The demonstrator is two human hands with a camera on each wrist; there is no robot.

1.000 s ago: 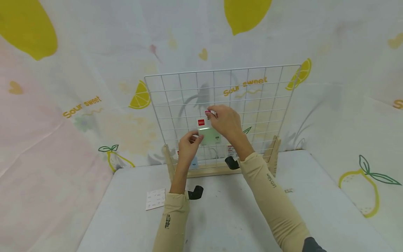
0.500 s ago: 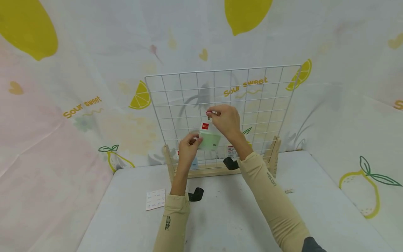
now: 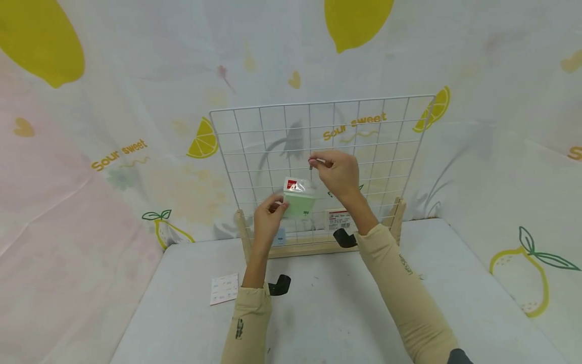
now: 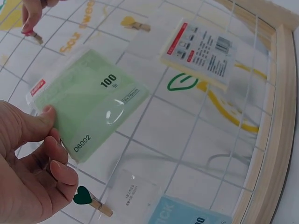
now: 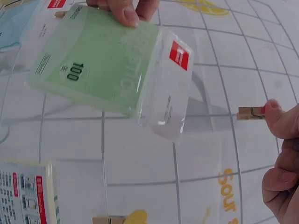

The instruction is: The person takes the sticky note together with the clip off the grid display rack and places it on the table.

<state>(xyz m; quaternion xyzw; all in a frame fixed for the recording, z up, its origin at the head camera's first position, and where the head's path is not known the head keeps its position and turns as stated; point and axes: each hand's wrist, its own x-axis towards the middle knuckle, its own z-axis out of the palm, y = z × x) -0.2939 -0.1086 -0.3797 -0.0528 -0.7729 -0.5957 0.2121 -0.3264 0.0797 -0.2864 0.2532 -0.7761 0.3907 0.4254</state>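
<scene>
My left hand (image 3: 265, 222) pinches one edge of a green sticky-note pack (image 4: 96, 105) in a clear plastic sleeve, holding it in front of a white wire grid (image 3: 321, 103). The pack is marked 100 and has a red label on its clear top flap. Higher and to the right, my right hand (image 3: 338, 172) pinches a small wooden clothespin (image 5: 251, 113) by its pink end. In the right wrist view, the clothespin is apart from the pack, its tip by a grid wire.
Low on the grid hang a yellowish sticky-note pack (image 4: 201, 53), by a yellow-heart clothespin (image 4: 136, 25), and a blue pack (image 4: 187, 212), by a green-heart clothespin (image 4: 100, 207). Wooden feet (image 3: 395, 222) support the grid. A white card (image 3: 224, 289) lies on the white table.
My right hand has moved right with the clothespin, away from the green pack's top. My left hand and the pack have shifted slightly down; the pack's tilt has changed.
</scene>
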